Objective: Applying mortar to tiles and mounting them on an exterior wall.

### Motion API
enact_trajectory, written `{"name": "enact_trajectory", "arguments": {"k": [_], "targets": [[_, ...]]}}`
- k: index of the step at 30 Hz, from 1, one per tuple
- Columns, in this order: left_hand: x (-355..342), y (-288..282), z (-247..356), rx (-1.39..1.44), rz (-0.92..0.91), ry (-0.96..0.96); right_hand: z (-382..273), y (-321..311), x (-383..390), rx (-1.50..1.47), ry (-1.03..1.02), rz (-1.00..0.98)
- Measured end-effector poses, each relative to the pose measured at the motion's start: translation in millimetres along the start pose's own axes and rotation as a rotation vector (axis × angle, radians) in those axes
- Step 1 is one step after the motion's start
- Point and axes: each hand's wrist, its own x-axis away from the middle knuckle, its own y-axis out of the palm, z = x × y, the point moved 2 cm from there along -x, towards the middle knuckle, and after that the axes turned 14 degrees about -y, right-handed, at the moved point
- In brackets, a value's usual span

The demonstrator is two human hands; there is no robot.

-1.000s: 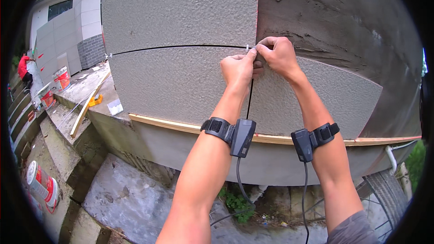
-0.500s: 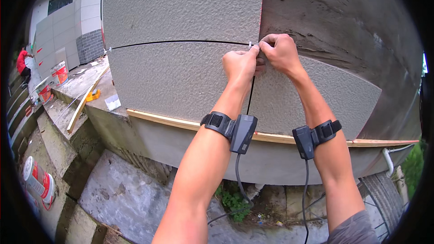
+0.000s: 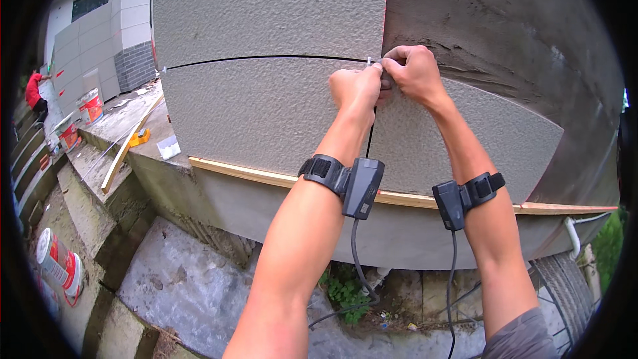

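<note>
At the junction of the textured grey wall panels (image 3: pixel 266 6), a small white spacer (image 3: pixel 369 60) stands in the dark horizontal joint. My left hand (image 3: pixel 355 86) is closed in a pinch just beside and below it, thumb tip at the joint. My right hand (image 3: pixel 412 73) is closed too, thumb and forefinger meeting the left thumb at the panels' corner; whatever they grip is hidden or too small to name. A lower right panel (image 3: pixel 465 146) lies under wet grey mortar (image 3: pixel 505 26). A wooden batten (image 3: pixel 252 173) runs along the panels' bottom edge. Each forearm wears a black strapped device.
At left, concrete steps (image 3: pixel 86 193) drop away, with a bucket (image 3: pixel 58 262) lower down, other buckets (image 3: pixel 90 108), a loose plank (image 3: pixel 123 156) and a yellow tool (image 3: pixel 139 137) on the ledge. A person in red (image 3: pixel 34 90) works farther off. A pipe (image 3: pixel 571 236) bends at lower right.
Both hands stay pinched at the same junction, with only slight movement of fingers and wrists. The whole view has shifted a little, so the joint sits higher and farther right.
</note>
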Motion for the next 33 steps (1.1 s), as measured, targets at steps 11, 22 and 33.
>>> {"name": "enact_trajectory", "arguments": {"k": [11,22,33], "targets": [[-7,-2,-4,-0.083,-0.004,0.049,-2,-3,-1,-0.046,0.027,-0.021],[-6,-4,-6,-0.026,-0.038,0.075,-1,-1,0,-0.064,0.075,-0.010],[-5,-3,-3,0.003,-0.053,0.044,-2,-3,-1,-0.115,0.118,-0.021]]}}
